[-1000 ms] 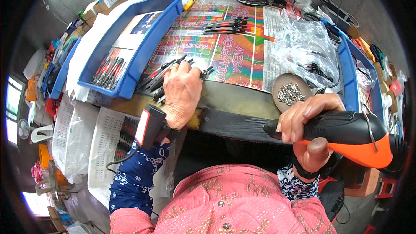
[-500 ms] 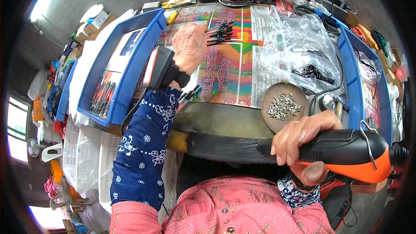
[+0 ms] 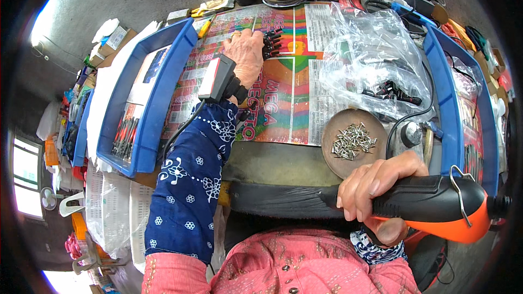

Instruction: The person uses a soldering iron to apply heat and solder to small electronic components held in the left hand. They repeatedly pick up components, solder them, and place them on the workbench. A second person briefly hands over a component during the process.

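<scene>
My right hand (image 3: 376, 188) is wrapped round an electric screwdriver (image 3: 425, 198) with a black grip and an orange body. The tool lies sideways near the table's front edge, its black nose pointing left. My left hand (image 3: 244, 55) reaches across the table, fingers bent downward beside a small heap of slim black parts (image 3: 272, 43). Its fingertips are hidden, and what they pinch cannot be made out. A black box with a white face (image 3: 217, 78) is strapped at my left wrist. More dark slim pieces (image 3: 248, 113) show partly beside my left sleeve.
A brown round dish (image 3: 333, 125) of small metal screws (image 3: 354, 141) sits at the right front. Behind it lies a clear plastic bag (image 3: 376, 49) with black parts. Blue trays stand left (image 3: 146, 125) and right (image 3: 449, 120). A cable (image 3: 433, 92) curves past the dish.
My left hand has moved closer to the heap of black parts. The view has shifted slightly. My right hand keeps its hold on the electric screwdriver.
</scene>
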A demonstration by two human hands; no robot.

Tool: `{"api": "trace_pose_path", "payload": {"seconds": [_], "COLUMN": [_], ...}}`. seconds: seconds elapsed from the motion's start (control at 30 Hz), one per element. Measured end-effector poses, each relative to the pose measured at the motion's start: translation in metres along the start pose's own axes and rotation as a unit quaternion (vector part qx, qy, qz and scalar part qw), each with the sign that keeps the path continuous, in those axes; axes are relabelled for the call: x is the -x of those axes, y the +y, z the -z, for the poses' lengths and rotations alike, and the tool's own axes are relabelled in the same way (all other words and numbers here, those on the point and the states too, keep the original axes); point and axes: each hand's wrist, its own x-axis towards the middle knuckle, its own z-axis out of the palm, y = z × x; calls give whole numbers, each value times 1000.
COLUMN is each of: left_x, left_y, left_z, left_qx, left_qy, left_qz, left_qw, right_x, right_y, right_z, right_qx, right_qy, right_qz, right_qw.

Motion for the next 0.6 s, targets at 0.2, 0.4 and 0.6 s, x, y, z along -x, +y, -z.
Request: {"api": "trace_pose_path", "payload": {"seconds": [0.2,0.4,0.6], "left_x": [1,37,116], "left_y": [7,39,71], "left_z": [36,122,206], "left_qx": [77,344,598], "left_qy": [51,25,-156], "left_qz": [20,113,322], "left_qw": [996,932,717], "right_x": [2,5,7], "right_y": [1,-2,-2], "right_z": [-7,-21,-38], "right_qx": [33,53,104], "right_qy": [11,5,-5], "right_qz": [31,36,43], "right_qw": [999,998,994]}}
